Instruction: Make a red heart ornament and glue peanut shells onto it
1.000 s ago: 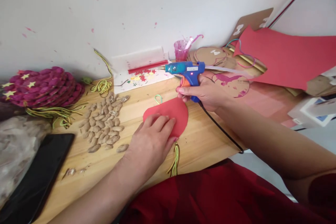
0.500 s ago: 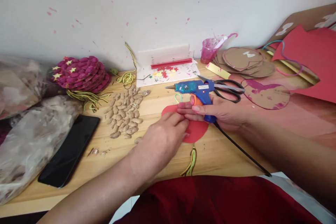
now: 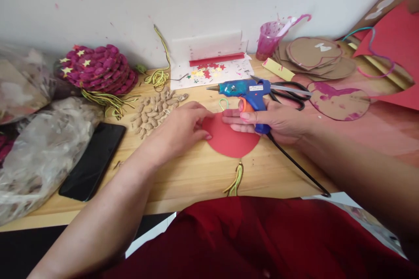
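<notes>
Head view: a red paper disc (image 3: pixel 232 147) lies flat on the wooden counter (image 3: pixel 190 181), between the person's two hands. The left hand (image 3: pixel 185 127), which half a second ago lay across the disc, has drawn back to its left edge; its fingers are loosely parted from the thumb, tips at the rim, though whether they grip it I cannot tell. More of the red face is now uncovered, which probably makes it easier to work on. The right hand (image 3: pixel 278 121) has its thumb closed around the handle of a blue glue gun (image 3: pixel 242 88), other fingers stretched out over the disc's upper right; the nozzle points left. A yellow-green tassel (image 3: pixel 236 179) hangs from the near edge, and a small pale-green loop (image 3: pixel 223 104) stands at the far edge. Left, beyond the hand, lie peanuts (image 3: pixel 152 115); right, behind the gun, black-handled scissors (image 3: pixel 294 84).
</notes>
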`<state>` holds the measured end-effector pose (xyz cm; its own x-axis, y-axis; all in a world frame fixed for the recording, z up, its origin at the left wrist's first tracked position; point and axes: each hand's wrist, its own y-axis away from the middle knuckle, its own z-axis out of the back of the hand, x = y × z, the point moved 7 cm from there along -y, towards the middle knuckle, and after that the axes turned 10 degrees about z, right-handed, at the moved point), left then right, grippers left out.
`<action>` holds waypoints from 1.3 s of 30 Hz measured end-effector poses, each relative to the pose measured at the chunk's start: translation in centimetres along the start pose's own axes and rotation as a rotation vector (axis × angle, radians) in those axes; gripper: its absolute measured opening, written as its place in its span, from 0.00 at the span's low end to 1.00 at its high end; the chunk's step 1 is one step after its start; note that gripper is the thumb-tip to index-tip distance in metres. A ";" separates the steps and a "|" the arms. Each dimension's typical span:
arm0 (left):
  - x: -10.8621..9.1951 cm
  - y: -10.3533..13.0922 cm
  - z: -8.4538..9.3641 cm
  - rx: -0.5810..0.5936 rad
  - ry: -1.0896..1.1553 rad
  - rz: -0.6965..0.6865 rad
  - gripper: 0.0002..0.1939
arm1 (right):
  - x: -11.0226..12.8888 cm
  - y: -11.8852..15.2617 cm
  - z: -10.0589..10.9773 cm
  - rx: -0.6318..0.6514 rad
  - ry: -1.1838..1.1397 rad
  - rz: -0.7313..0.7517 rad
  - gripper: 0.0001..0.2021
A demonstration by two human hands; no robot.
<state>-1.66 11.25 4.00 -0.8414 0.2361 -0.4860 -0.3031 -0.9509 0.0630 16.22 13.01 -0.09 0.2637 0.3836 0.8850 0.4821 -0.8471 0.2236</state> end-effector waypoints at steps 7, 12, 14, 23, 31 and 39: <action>0.2 -0.1 0.2 0.027 0.033 0.095 0.20 | 0.1 0.0 -0.2 -0.014 -0.005 -0.012 0.18; 0.8 0.1 0.4 0.032 0.056 0.263 0.24 | 0.2 0.1 -0.3 -0.018 0.005 -0.022 0.17; 1.0 0.1 0.5 0.045 0.059 0.283 0.21 | 0.2 0.2 -0.2 -0.026 0.011 -0.020 0.17; 0.7 -0.1 0.3 0.144 -0.013 0.046 0.10 | -0.1 -0.1 0.0 0.005 -0.003 -0.001 0.17; 1.0 -0.7 0.4 0.104 -0.001 -0.030 0.11 | 0.1 0.0 -0.1 -0.007 0.022 0.001 0.15; 1.2 -0.7 0.3 0.106 0.007 -0.048 0.12 | 0.3 0.0 -0.3 -0.028 0.032 -0.014 0.16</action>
<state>-2.63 12.31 3.65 -0.8220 0.2789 -0.4965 -0.3886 -0.9120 0.1312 16.11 13.00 0.30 0.2301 0.3838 0.8943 0.4618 -0.8519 0.2468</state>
